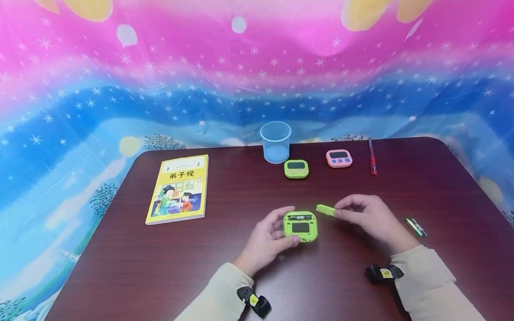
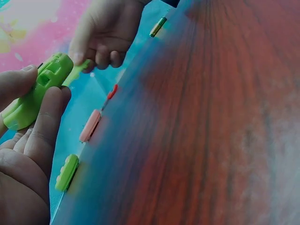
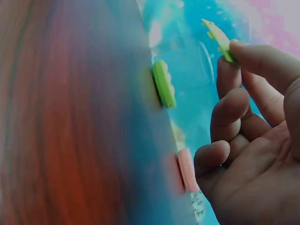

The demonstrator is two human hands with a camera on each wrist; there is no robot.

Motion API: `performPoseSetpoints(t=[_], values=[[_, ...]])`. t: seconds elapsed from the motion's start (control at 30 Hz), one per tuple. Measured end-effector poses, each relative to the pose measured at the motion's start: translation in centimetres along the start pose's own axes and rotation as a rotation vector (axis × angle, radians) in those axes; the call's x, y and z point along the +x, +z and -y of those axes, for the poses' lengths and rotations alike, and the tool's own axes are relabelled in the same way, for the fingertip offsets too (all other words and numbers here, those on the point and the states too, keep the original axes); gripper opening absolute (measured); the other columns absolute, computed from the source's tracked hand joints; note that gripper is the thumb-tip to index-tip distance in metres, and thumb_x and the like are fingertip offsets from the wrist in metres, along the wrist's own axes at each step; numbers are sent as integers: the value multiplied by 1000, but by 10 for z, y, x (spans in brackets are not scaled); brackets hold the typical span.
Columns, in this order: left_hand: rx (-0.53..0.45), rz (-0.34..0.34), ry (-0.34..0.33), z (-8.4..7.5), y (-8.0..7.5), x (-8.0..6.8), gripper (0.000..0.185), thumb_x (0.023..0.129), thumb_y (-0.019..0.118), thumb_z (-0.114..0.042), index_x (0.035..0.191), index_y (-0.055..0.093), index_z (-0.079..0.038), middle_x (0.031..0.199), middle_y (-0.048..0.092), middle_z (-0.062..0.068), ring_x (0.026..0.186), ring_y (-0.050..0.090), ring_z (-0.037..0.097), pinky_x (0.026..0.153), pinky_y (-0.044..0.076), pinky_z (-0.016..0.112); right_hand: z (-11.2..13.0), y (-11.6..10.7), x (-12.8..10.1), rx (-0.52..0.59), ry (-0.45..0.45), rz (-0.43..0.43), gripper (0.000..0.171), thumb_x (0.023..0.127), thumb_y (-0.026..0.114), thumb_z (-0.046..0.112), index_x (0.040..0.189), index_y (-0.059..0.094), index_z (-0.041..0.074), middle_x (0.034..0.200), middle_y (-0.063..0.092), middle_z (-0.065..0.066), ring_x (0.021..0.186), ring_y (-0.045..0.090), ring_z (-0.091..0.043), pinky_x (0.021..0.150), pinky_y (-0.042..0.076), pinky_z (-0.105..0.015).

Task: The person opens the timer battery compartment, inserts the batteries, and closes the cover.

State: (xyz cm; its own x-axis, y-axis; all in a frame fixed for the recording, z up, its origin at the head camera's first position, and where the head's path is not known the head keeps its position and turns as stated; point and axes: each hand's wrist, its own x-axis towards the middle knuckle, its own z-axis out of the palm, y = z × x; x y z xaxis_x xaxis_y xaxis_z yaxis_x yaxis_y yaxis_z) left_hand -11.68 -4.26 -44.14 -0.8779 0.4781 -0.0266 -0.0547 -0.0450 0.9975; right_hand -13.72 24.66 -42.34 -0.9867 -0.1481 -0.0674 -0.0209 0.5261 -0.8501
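Observation:
My left hand (image 1: 267,240) grips a green digital timer (image 1: 301,235) by its left side, the back turned up. A battery (image 1: 300,217) lies in the uncovered compartment along its top. Between thumb and fingers my right hand (image 1: 373,217) pinches a green battery cover (image 1: 326,210), held just right of the timer and apart from it. In the right wrist view the cover (image 3: 219,40) points up and away from the fingertips. The timer (image 2: 42,91) appears edge-on in the left wrist view, the cover partly hidden behind it.
Beyond the hands stand a second green timer (image 1: 296,169), a pink timer (image 1: 339,158) and a blue translucent cup (image 1: 276,145). A red pen (image 1: 372,159) lies at the back right, a yellow book (image 1: 179,189) at the left. Batteries (image 1: 416,227) lie beside my right wrist on the dark table (image 1: 158,277).

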Motion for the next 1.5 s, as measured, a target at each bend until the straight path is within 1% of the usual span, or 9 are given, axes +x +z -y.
performPoseSetpoints(t=[0.13,0.23,0.37,0.57,0.83,1.0,1.27,1.37,1.5], values=[[-10,-2,5,0,1,0,70,88,74,3,149,44,-9,126,64,12,93,73,22,51,53,28,11,2,-4,59,-25,-4,20,88,80,20,104,75,9,92,72,-6,79,62,-32,64,56,-34],[-10,-4,7,1,1,1,70,88,74,4,149,43,-7,126,64,13,93,73,23,50,53,28,20,4,-6,77,-44,-5,20,87,80,21,103,76,9,92,73,-4,80,63,-27,65,56,-32],[3,0,-1,0,1,0,69,88,74,1,149,44,-9,127,63,17,91,73,22,46,49,28,30,7,-10,84,-71,2,20,87,80,21,103,77,9,93,73,-3,81,63,-19,68,55,-29],[-6,14,-6,1,3,0,67,89,73,1,149,44,-9,131,60,23,92,73,22,51,52,26,40,15,-12,78,-96,20,16,87,80,21,100,78,12,92,73,-2,83,63,-18,69,54,-27],[18,21,-22,1,7,-1,65,89,74,-3,147,47,-12,127,63,21,92,73,27,48,50,26,43,23,-12,75,-113,39,13,88,79,21,99,77,14,93,73,1,86,62,-18,72,53,-27],[30,24,-20,2,8,-2,64,90,74,-4,147,47,-12,127,63,20,90,73,25,48,49,25,44,26,-12,70,-132,42,10,89,78,19,98,76,15,92,71,1,86,61,-19,72,52,-27],[12,24,-3,3,11,-2,63,90,74,-3,147,47,-10,126,64,19,90,73,28,49,51,24,45,32,-11,80,-142,-22,7,88,78,18,94,77,15,90,73,3,87,64,-17,76,52,-25],[16,19,0,3,11,-2,62,90,74,-4,146,48,-9,126,65,16,90,73,29,48,51,24,45,36,-11,81,-173,-26,6,88,79,15,92,77,18,89,71,5,88,63,-16,77,51,-26],[13,11,12,3,11,-3,62,90,73,-2,146,47,-8,126,64,13,91,73,30,49,52,24,45,42,-10,65,-218,-31,9,88,78,14,90,75,23,90,67,8,91,61,-14,82,50,-30]])
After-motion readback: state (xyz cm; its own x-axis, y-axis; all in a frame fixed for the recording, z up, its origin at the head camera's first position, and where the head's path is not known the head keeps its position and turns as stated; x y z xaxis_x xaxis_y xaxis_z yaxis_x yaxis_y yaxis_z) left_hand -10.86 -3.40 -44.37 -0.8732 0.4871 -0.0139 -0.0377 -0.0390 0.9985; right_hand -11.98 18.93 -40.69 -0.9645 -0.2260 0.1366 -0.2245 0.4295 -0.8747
